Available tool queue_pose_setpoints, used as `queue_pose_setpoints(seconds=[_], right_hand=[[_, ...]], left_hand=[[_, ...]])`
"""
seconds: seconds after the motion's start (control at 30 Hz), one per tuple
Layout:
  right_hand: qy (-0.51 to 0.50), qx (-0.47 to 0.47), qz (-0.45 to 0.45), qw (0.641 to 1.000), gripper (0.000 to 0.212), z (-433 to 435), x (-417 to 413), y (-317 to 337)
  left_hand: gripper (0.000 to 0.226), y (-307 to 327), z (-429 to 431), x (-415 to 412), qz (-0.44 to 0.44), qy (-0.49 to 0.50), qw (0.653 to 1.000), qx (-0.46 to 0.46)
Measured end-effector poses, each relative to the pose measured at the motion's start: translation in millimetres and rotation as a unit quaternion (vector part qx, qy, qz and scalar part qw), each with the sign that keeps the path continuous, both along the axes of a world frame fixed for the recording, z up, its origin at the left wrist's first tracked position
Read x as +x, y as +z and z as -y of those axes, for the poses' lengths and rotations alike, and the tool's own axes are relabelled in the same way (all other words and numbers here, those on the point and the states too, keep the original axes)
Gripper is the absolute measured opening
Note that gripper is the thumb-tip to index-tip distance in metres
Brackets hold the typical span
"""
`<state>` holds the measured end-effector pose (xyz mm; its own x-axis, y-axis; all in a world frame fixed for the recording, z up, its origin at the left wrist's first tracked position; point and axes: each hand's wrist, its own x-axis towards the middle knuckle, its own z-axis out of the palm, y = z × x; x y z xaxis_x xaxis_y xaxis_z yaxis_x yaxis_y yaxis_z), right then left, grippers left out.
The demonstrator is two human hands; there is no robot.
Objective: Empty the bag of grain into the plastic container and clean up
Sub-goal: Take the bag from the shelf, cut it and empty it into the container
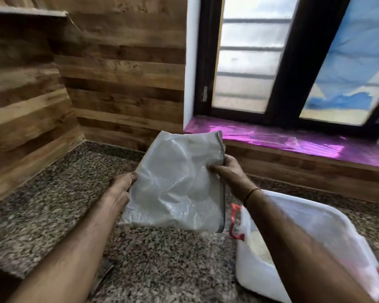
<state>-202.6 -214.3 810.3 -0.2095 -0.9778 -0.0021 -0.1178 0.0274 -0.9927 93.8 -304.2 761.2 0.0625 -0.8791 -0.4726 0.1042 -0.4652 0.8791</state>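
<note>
A flat, whitish woven bag (175, 182) with a grey edge hangs in the air over the speckled granite counter (53, 211). My left hand (122, 185) grips its left edge. My right hand (227, 168) pinches its right edge near the grey seam. The bag looks limp and thin. A white plastic container (328, 228) stands on the counter at the lower right, partly hidden by my right forearm. Pale grain (260, 248) lies inside it. A red clasp (235, 221) sticks out at the container's left rim.
Wood-panelled walls (118, 73) close the counter's left and back sides. A window sill covered in shiny purple film (282, 138) runs at the back right under a dark-framed window (293, 62). A few grains are scattered on the counter below the bag.
</note>
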Motion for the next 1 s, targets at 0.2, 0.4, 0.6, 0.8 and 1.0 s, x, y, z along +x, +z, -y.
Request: queue_pose_setpoints(seconds=[0.2, 0.4, 0.6, 0.8, 1.0], right_hand=[[-0.094, 0.139, -0.099, 0.981, 0.05, 46.4, 54.5, -77.2], [-0.171, 0.235, -0.174, 0.941, 0.069, 1.0, 84.6, -149.7], [-0.077, 0.28, -0.353, 0.889, 0.096, -32.7, 97.7, -194.9], [-0.041, 0.312, -0.38, 0.87, 0.076, -42.7, 99.1, -203.6], [-0.075, 0.16, -0.34, 0.923, 0.068, -40.4, 110.6, -158.3]], left_hand=[[0.02, -87.6, 4.2, 47.8, 0.057, -0.003, 0.998, 0.007], [0.078, -154.0, -44.5, 42.4, 0.257, -0.134, 0.957, -0.009], [0.088, -180.5, -77.4, 21.7, 0.436, -0.281, 0.846, -0.12], [0.088, -179.4, -76.9, 19.1, 0.461, -0.316, 0.823, -0.102], [0.082, -121.9, -58.7, -10.6, 0.43, -0.262, 0.846, -0.176]])
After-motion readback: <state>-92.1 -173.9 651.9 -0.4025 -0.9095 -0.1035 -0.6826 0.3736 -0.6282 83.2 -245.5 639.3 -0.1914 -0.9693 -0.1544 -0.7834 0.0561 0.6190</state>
